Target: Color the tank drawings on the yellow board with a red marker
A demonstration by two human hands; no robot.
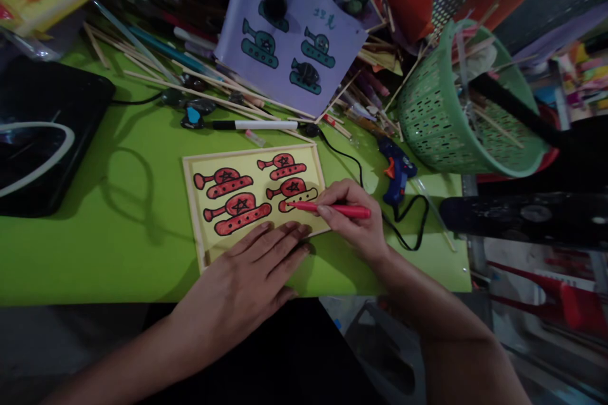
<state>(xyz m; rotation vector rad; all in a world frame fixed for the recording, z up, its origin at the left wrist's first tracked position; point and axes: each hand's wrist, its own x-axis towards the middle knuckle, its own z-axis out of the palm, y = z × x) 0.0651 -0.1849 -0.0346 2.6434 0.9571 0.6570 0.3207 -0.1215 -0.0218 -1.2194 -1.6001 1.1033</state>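
A yellow sheet (254,180) with a pale wooden stick frame lies on the green table and carries several black-outlined tank drawings. Three tanks are filled in red; the lower right one has a red turret and a mostly yellow track part. My right hand (356,218) is closed around a red marker (349,209), whose tip meets the left end of that track part. Flat across the sheet's lower edge rests my left hand (251,275), fingers stretched out and holding nothing.
Beyond the frame lie a black-and-white marker (266,125), thin wooden sticks and a purple sheet (289,12) with green tanks. A blue glue gun (398,171) and green basket (427,114) stand right. A black device (42,133) sits left on the table (118,253).
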